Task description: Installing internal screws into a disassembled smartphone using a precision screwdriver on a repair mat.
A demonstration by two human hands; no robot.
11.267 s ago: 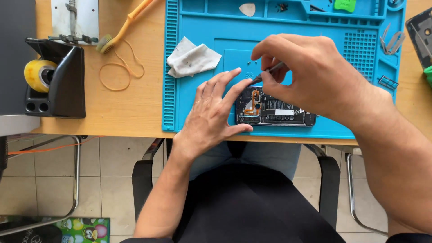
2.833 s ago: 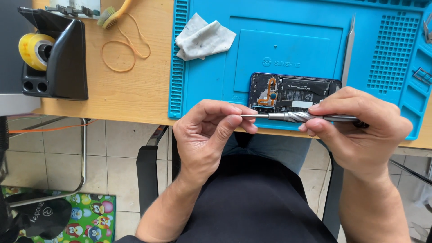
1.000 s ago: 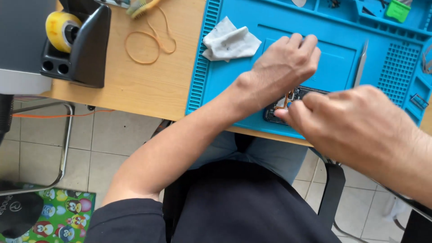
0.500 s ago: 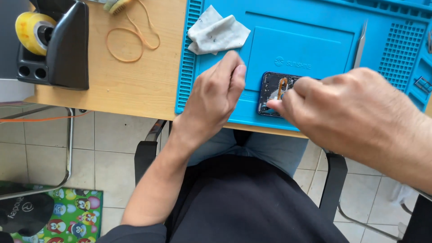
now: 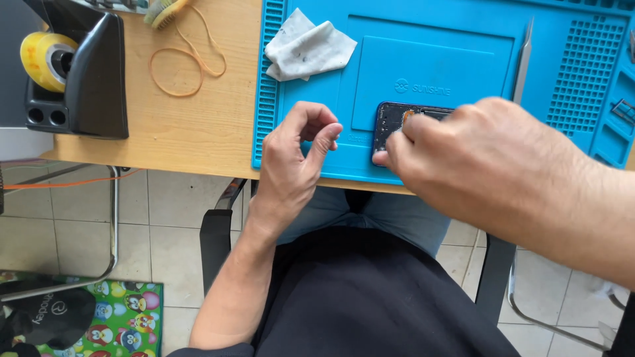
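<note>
The opened phone [image 5: 397, 122] lies on the blue mat [image 5: 430, 59] at the desk's near edge, where the right hand [image 5: 476, 165] covers it, its grip hidden, while the left hand [image 5: 297, 158] hovers beside it, fingertips pinched on nothing visible.

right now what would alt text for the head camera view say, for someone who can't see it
A person's right hand rests on an opened phone on a blue work mat, while the left hand hovers beside it with fingers curled. A crumpled cloth lies on the mat; a tape dispenser and rubber band sit on the wooden desk.
</note>
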